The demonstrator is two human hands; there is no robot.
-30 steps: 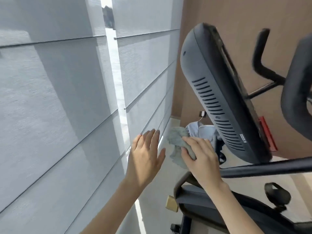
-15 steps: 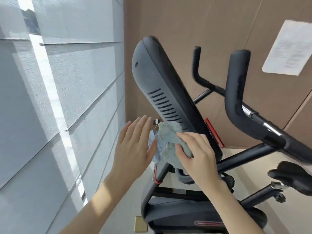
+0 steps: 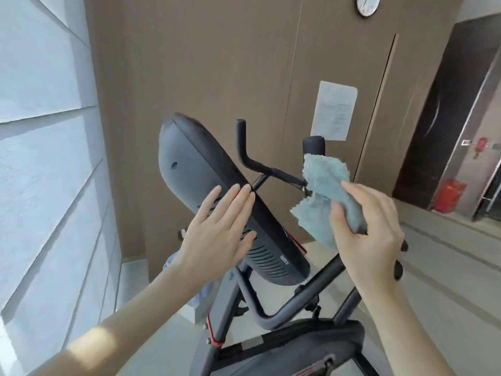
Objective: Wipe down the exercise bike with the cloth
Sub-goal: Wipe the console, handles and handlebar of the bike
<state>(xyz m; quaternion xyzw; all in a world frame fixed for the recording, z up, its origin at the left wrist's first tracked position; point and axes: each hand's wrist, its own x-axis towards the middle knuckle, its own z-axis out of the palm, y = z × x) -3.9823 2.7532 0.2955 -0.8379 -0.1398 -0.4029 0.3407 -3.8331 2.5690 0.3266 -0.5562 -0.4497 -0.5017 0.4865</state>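
We see the cloth (image 3: pixel 329 195), a pale blue-green rag, bunched in the right hand (image 3: pixel 370 226), whose thumb and fingers are clenched around its lower part while the loose upper corner drapes against the upright handlebar grip (image 3: pixel 314 145) of the exercise bike (image 3: pixel 284 316). The cloth sits to the right of the bike's console (image 3: pixel 217 194), a long dark panel tilted so its vented back faces us. Our left hand (image 3: pixel 219 232) is spread flat with fingers straight, grasping nothing, its palm laid over the vented back of the console; we cannot tell whether it presses on the surface or only hovers just in front. A second, thinner handlebar (image 3: pixel 252 161) rises behind the console. Below, the curved dark frame tubes and the padded lower part of the bike fill the bottom of the view. Behind the bike stands a brown panelled wall (image 3: pixel 217 63) with a sheet of paper (image 3: pixel 333 109) stuck to it and a round clock (image 3: pixel 368 5) near the top. Pale grey panels (image 3: pixel 43 158) run along the left, and a red box (image 3: pixel 448 195) sits on the floor at the far right.
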